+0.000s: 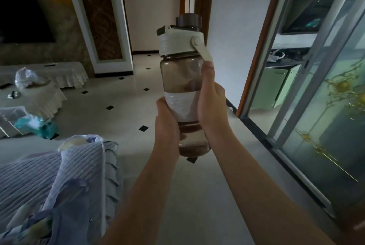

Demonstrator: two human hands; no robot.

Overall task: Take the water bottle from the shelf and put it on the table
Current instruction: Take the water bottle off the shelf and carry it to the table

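Head view, landmark: your water bottle (182,79), a smoky see-through bottle held upright in mid-air in the middle of the picture, over the tiled floor (126,94).
Bottle lid: a white collar with a dark cap (188,20) on top; a white carry strap (203,51) hangs down the bottle's right side from a round pivot.
Bottle band: a white wrap (180,104) circles the lower middle of the body.
Left hand: your left hand (166,124) is closed around the bottle's lower left side, fingers wrapped behind it, thumb on the wrap.
Right hand: your right hand (210,100) is clamped on the bottle's right side, thumb pointing up along the body and touching the end of the strap.
Contents: you cannot tell whether it holds any liquid.
Left of the bottle, near: a striped, ruffled fabric cover (59,175) in the lower corner.
Left of the bottle, further off: a low table (39,96) draped in cream cloth, with a clear plastic bag (27,78) on it.
Right of the bottle: a sliding glass door (320,86) with gold floral markings, kitchen cabinets behind it.
Behind the bottle: a white wall and a hallway with brown door frames.
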